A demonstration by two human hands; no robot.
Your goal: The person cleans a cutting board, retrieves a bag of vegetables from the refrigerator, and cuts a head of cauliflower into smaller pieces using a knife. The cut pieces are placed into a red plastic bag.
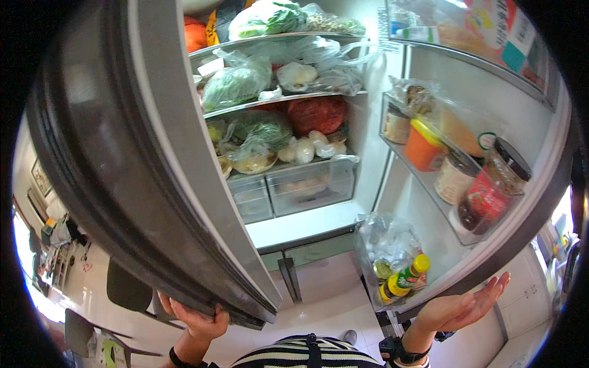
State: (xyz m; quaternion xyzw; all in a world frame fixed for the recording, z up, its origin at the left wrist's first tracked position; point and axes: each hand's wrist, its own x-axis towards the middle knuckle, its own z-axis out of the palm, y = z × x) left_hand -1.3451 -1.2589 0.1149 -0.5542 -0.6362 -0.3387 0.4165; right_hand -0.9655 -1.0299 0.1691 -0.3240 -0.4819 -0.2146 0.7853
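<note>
Before me stands a refrigerator with both doors swung out. My left hand (195, 317) grips the lower edge of the left refrigerator door (156, 184). By the bottom of the right refrigerator door (425, 193), my right hand (464, 306) is spread with its palm up and holds nothing; whether it touches the door edge I cannot tell. Near it, a bottle with a yellow cap (405, 278) leans in the lowest door bin beside crumpled plastic bags (389, 239). The middle door bin holds an orange tub with a yellow lid (424, 145) and a dark-lidded glass jar (497, 184).
Glass shelves inside carry bagged leafy greens (237, 87), a red bag (317, 114) and white bagged items (303, 149). Clear drawers (313, 186) sit below them. Chairs (129, 285) stand at the left behind the door. A tiled floor (308, 326) lies underneath.
</note>
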